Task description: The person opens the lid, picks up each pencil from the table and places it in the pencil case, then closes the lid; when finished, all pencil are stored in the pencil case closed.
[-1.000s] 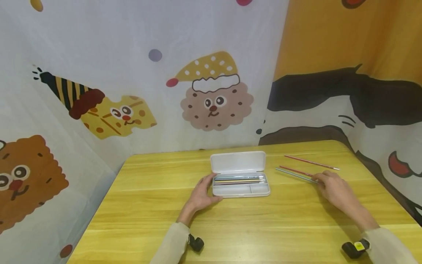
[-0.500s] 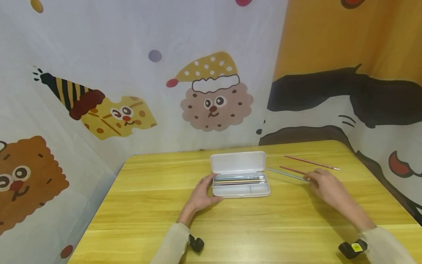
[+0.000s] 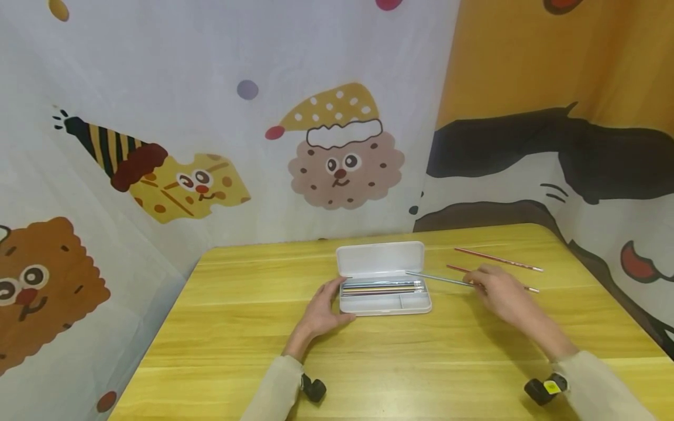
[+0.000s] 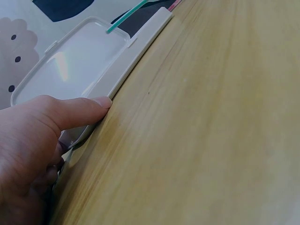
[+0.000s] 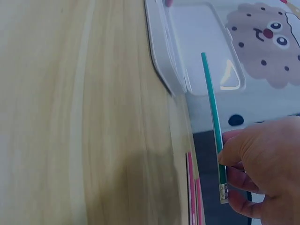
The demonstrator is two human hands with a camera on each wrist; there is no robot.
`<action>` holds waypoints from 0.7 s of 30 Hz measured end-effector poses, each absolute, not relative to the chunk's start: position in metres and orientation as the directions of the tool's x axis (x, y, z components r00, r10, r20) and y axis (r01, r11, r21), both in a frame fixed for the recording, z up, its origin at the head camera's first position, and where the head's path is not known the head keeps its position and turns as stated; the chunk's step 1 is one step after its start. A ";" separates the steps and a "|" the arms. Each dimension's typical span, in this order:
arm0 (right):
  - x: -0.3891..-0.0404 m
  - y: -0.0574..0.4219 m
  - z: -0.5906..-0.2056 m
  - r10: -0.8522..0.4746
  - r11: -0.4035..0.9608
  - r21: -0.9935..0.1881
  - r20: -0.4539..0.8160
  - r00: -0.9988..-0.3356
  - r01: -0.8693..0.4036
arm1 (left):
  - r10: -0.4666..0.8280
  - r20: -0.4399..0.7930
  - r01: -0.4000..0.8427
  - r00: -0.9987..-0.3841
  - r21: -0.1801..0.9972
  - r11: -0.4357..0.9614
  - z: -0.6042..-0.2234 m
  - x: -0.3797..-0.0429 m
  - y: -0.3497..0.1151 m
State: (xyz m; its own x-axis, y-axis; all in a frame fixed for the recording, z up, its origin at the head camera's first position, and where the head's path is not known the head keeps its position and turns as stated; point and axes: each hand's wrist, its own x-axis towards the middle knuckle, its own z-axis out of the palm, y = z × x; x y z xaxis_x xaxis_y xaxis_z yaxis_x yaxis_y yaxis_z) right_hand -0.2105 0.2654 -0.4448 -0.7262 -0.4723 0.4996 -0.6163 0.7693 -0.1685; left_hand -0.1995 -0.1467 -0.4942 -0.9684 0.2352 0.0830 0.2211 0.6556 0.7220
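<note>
A white pencil case (image 3: 368, 303) lies on the table with its lid up. Several pencils (image 3: 381, 288) rest in its rear compartment; the front compartments look bare. My left hand (image 3: 318, 310) holds the case's left end, thumb (image 4: 86, 110) along the front wall. My right hand (image 3: 497, 292) pinches a teal pencil (image 5: 214, 108) near its eraser end. That pencil points left, its tip over the case's right rear side in the head view. Behind the right hand lies a red pencil (image 3: 457, 268), its middle hidden. Another red pencil (image 3: 497, 259) lies farther back.
The yellow wood-grain table (image 3: 400, 362) extends in front of the case. A curtain (image 3: 221, 117) with cartoon prints hangs right behind the table's back edge. Both wrists wear small black cameras.
My right hand has moved left with the teal pencil, from beside the red pencil to the case's right end. More of the red pencil's eraser end shows. My left hand stays put.
</note>
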 end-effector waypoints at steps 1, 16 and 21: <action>-0.211 0.262 -0.444 -0.479 0.765 -0.169 0.496 -0.724 -0.621 | 0.236 0.084 0.222 -0.968 0.723 0.654 -0.494 -0.199 -0.147; -0.225 0.215 -0.449 -0.535 0.705 -0.178 0.502 -0.680 -0.686 | 0.244 0.094 0.235 -0.965 0.718 0.656 -0.494 -0.199 -0.147; -0.229 0.203 -0.451 -0.539 0.696 -0.199 0.490 -0.685 -0.690 | 0.241 0.089 0.229 -0.967 0.722 0.653 -0.493 -0.199 -0.147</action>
State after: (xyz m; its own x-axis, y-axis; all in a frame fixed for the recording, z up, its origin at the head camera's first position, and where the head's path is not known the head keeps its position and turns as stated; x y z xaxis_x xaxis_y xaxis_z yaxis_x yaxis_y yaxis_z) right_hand -0.2293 0.2029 -0.4513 -0.6851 -0.5394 0.4895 -0.6899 0.6961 -0.1986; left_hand -0.1990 -0.1467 -0.4933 -0.9666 0.2406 0.0887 0.2288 0.6533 0.7217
